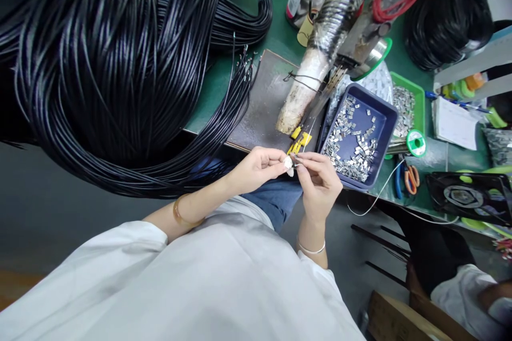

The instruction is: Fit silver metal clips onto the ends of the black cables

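Observation:
In front of my waist, at the bench edge, my two hands meet fingertip to fingertip. My left hand (262, 169) is closed in a pinch on a small white crumpled piece (288, 164), perhaps tissue. Close beside it, my right hand (319, 178) pinches something small and dark whose kind I cannot make out. Just beyond the fingers lie yellow parts (300, 141) of a fixture. To the right stands a blue bin (387, 133) with many small metal connector shells (348, 141).
A large bundle of black cables (108, 64) fills the left, its ends on a dark board (266, 96). A taped extraction hose (308, 74) reaches down over it. Rightward are a green tray (420, 97), a solder spool (416, 143), orange-handled scissors (411, 178) and a seated person (460, 287).

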Available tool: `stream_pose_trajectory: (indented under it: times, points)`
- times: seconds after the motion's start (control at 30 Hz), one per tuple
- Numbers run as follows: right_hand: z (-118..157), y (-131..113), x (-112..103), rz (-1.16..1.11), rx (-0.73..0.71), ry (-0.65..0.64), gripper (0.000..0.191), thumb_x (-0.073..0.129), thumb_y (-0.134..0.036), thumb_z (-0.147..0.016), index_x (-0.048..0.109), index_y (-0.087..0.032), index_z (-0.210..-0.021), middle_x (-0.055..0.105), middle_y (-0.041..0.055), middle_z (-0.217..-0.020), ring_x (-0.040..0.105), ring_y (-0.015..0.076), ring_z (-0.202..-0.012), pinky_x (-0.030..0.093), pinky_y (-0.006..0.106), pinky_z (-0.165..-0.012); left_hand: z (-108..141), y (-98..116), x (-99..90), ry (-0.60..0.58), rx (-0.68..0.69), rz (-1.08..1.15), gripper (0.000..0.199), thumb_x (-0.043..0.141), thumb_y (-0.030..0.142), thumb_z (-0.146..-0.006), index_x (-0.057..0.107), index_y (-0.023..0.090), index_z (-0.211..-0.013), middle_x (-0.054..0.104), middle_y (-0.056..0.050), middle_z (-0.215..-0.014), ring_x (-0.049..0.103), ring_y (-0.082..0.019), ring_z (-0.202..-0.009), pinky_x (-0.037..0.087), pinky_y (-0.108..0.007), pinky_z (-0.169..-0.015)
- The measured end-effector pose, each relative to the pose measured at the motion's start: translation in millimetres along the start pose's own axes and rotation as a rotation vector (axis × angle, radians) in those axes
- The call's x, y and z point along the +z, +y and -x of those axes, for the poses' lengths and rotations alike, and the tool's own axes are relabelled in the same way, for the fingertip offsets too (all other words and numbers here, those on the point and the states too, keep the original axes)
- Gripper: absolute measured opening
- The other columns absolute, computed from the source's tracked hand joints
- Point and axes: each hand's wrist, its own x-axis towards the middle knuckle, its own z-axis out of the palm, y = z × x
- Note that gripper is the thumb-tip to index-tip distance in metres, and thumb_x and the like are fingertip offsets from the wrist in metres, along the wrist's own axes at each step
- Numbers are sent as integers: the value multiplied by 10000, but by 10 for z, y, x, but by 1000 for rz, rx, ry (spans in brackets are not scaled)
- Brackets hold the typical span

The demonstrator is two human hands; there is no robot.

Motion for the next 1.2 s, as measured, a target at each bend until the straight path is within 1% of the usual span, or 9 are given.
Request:
stream_pose_trajectory:
  times: [0.13, 0.23, 0.37, 0.47, 0.6, 0.83, 0.93, 1.07, 1.2]
  points:
    - [0, -7, -6, -40, 3, -30, 87, 668, -197, -868, 723, -247, -912, 712, 25, -971, 713, 155, -912, 634, 338, -801, 0, 4, -34, -58, -5, 8, 388, 758, 483, -771, 651, 120, -687, 383, 79, -476, 269, -34, -435, 195, -203, -432]
    - [-9, 7, -1, -80, 3, -78, 51, 663, -197, -869, 701, -231, -874, 708, 27, -980, 715, 153, -918, 632, 328, -812, -3, 7, -57, -83, -24, -12, 341, 776, 440, -752, 677, 120, -687, 446, 61, -497, 304, -37, -449, 232, -201, -448]
    - [-17, 29, -6, -78, 60, 5, 49, 627, -222, -897, 668, -206, -877, 694, 45, -1004, 728, 166, -923, 639, 345, -802, -10, 30, -39, 23, -9, -48, 230, 783, 309, -707, 665, 116, -669, 523, 36, -549, 383, -47, -499, 289, -192, -490]
    - [-15, 8, -41, 43, -70, 95, 102, 661, -182, -871, 702, -242, -942, 704, 30, -1002, 722, 173, -934, 639, 381, -827, -8, 49, -12, 97, -4, -58, 164, 728, 244, -724, 627, 119, -687, 410, 82, -492, 292, -29, -466, 236, -178, -472]
    - [-14, -47, -87, 237, -275, 22, 249, 705, -109, -826, 724, -297, -987, 724, 8, -1030, 717, 160, -929, 625, 363, -832, 0, 47, -10, 82, 11, -88, 173, 690, 219, -726, 563, 132, -646, 348, 95, -488, 250, -24, -464, 190, -178, -461]
    - [-34, -20, -91, 346, -326, -108, 188, 654, -122, -863, 675, -264, -986, 736, 28, -1051, 718, 171, -959, 618, 363, -848, 1, -24, -32, 84, 17, -170, 163, 666, 233, -747, 571, 133, -661, 351, 84, -510, 272, -37, -489, 206, -182, -477]
    - [-38, 9, -80, 389, -340, -37, 184, 654, -117, -859, 674, -252, -983, 743, 32, -1043, 722, 174, -968, 620, 354, -853, -7, -59, -16, 133, 32, -156, 140, 688, 237, -741, 614, 122, -716, 349, 82, -530, 272, -40, -501, 205, -188, -484]
    - [-29, -1, -58, 409, -377, 201, 257, 690, -86, -824, 708, -268, -1005, 752, 18, -1015, 732, 174, -929, 625, 354, -849, -27, -76, 6, 168, 42, -122, 143, 687, 245, -752, 655, 106, -766, 378, 74, -539, 267, -39, -505, 198, -194, -487]
    - [2, -36, 0, 346, -420, 128, 267, 650, -123, -868, 687, -293, -1070, 755, 13, -1042, 739, 184, -940, 633, 376, -829, -49, -35, 8, 192, 69, -128, 104, 700, 210, -711, 657, 116, -709, 401, 69, -527, 291, -40, -501, 226, -195, -490]
